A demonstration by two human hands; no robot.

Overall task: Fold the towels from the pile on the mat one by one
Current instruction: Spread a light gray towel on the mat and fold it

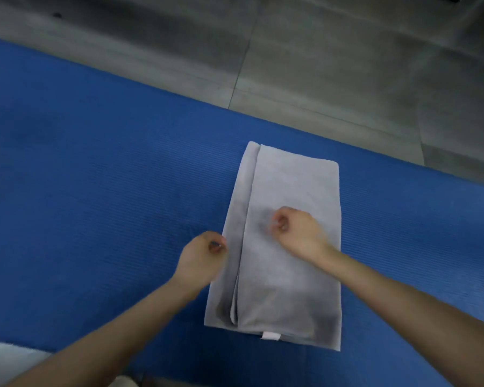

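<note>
A grey towel [288, 191] lies flat on the blue mat [95, 177], folded lengthwise into a long strip, with a white label [270, 336] at its near edge. My left hand [200, 258] is at the towel's left edge about halfway along, fingers curled, and seems to pinch that edge. My right hand [296, 233] hovers over the middle of the towel with its fingers curled in; I see nothing in it. Both hands are blurred by motion.
Grey tiled floor [319, 65] lies beyond the mat's far edge. A white cloth [9, 358] shows at the bottom left corner, cut off by the frame.
</note>
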